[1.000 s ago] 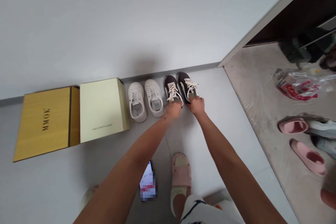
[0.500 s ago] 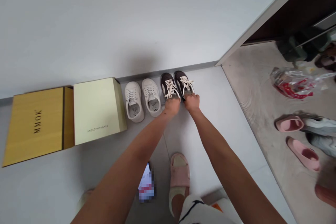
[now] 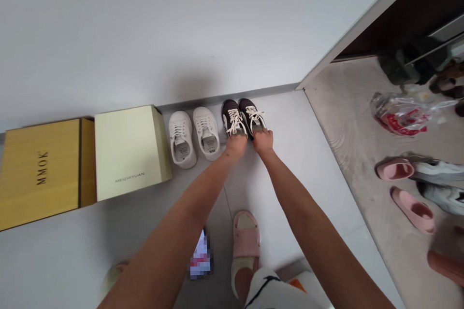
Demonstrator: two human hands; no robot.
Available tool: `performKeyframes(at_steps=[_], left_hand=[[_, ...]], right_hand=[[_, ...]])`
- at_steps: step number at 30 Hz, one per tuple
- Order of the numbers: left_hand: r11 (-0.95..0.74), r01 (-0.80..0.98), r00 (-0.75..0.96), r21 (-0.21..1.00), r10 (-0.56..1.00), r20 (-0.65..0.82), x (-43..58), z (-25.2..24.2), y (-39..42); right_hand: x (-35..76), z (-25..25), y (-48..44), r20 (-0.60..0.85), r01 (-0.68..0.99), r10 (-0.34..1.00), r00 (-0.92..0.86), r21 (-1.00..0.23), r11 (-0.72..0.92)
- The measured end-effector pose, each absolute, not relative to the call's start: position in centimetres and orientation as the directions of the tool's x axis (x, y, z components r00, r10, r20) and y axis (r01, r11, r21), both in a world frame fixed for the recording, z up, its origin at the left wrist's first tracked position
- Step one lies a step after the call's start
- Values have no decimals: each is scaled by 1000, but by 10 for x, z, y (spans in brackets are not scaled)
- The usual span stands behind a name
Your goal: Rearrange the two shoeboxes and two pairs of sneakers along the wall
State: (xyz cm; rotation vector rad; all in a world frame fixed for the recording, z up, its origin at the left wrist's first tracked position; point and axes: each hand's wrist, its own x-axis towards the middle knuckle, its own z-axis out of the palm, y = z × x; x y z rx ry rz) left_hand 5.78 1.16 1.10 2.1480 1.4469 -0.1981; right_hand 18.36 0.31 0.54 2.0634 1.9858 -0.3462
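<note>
Two dark sneakers (image 3: pixel 232 112) with cream laces stand side by side on the floor, toes toward the wall. My left hand (image 3: pixel 237 146) is closed on the heel of the left dark sneaker. The heel of the right dark sneaker (image 3: pixel 250 111) is gripped by my right hand (image 3: pixel 263 140). My fingers cover both heels. Just to the left is a pair of white sneakers, the nearer-left white sneaker (image 3: pixel 182 152) and the other white sneaker (image 3: pixel 206 130), toes also toward the wall.
A cream shoebox (image 3: pixel 126 149) and a yellow shoebox (image 3: pixel 41 174) stand left along the wall. A phone (image 3: pixel 199 256) lies by my slippered foot (image 3: pixel 246 239). Across the threshold are pink slippers (image 3: pixel 413 210), grey shoes (image 3: pixel 438 171) and a plastic bag (image 3: pixel 402 113).
The right dark sneaker has shifted slightly left, closer to the other one, with my right hand on it. The whole view has turned a little.
</note>
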Motion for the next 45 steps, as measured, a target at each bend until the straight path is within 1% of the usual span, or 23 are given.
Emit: performKeyframes(at_steps=[4, 7, 10, 13, 16, 19, 21, 22, 24, 26, 27, 28, 29, 31, 33, 35, 37, 39, 41, 43, 45], left_hand=[[-284, 918, 384, 276, 809, -445, 59, 14, 9], [-302, 912, 396, 276, 820, -413, 59, 15, 8], [-324, 905, 410, 277, 837, -362, 55, 19, 2], [-345, 888, 426, 305, 867, -260, 46, 27, -12], [-326, 872, 410, 366, 894, -180, 33, 40, -36], [-296, 857, 401, 421, 897, -187, 20, 55, -69], [-371, 830, 487, 417, 846, -216, 10, 65, -96], [-454, 792, 572, 408, 786, -234, 2, 70, -110], [-661, 636, 771, 398, 571, -283, -19, 80, -138], [-803, 430, 893, 412, 311, -326, -53, 94, -161], [-832, 365, 912, 419, 227, -343, -75, 103, -170], [-842, 344, 915, 416, 200, -351, -98, 112, -177], [-837, 373, 904, 400, 230, -360, -123, 123, -182], [-776, 522, 840, 353, 396, -372, -173, 145, -188], [-636, 705, 708, 314, 602, -370, -217, 163, -197], [-428, 850, 520, 308, 775, -359, -251, 171, -214], [-172, 924, 295, 341, 888, -352, -275, 168, -241], [76, 907, 86, 414, 929, -359, -291, 156, -274], [260, 830, -77, 494, 930, -359, -307, 139, -303], [373, 733, -211, 569, 919, -332, -324, 123, -318], [475, 595, -356, 648, 879, -317, -346, 107, -314]], right_hand=[[183, 6, 3, -357, 998, 932, 63, 22, -59], [181, 9, 0, -335, 997, 940, 69, -1, -73], [179, 15, -4, -261, 995, 962, 74, -39, -87], [177, 23, -12, -160, 990, 984, 83, -103, -100], [178, 34, -23, -50, 978, 994, 93, -185, -101], [176, 43, -43, 48, 959, 996, 73, -277, -57], [170, 47, -62, 65, 943, 997, 33, -333, -10], [165, 47, -73, 45, 935, 999, 3, -354, 13], [153, 46, -97, -65, 923, 994, -84, -380, 53], [138, 41, -123, -247, 917, 949, -197, -389, 89], [130, 38, -136, -347, 915, 904, -249, -390, 102], [123, 34, -149, -442, 915, 849, -289, -388, 109], [116, 31, -161, -525, 917, 791, -314, -382, 111], [103, 28, -182, -640, 921, 687, -344, -374, 112], [93, 29, -195, -696, 917, 617, -368, -379, 121], [85, 36, -200, -710, 913, 584, -393, -379, 154], [76, 48, -197, -701, 905, 573, -425, -350, 243], [64, 65, -190, -678, 876, 562, -475, -303, 374], [45, 84, -179, -645, 813, 527, -553, -280, 510], [16, 104, -167, -620, 721, 451, -642, -289, 630], [-25, 122, -153, -627, 622, 345, -698, -293, 726]])
